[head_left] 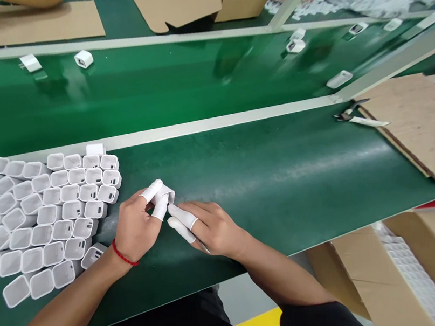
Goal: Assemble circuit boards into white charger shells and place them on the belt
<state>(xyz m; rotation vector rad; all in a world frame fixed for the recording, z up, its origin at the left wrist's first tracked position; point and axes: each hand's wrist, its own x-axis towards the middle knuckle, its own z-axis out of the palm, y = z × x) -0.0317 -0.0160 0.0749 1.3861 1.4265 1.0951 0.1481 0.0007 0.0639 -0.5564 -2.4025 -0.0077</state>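
My left hand (pixel 138 221), with white finger covers on thumb and forefinger and a red string at the wrist, pinches a small white plastic housing (pixel 168 193) above the green table (pixel 244 180). Just to its right, my right hand (pixel 210 226) is closed around a thin metal tool (pixel 202 244), its covered fingertips close to the housing's lower edge. Which part of the tool meets the housing is hidden by the fingers. Rows of open white housings (pixel 48 214) stand at the left, several with small dark slots inside.
Cutters (pixel 347 112) lie beside a brown board (pixel 432 125) at the right. Beyond the white rail (pixel 196 128), a green belt (pixel 173 82) carries white pieces. An open carton (pixel 377 275) stands below right. Other people's hands work at the far side.
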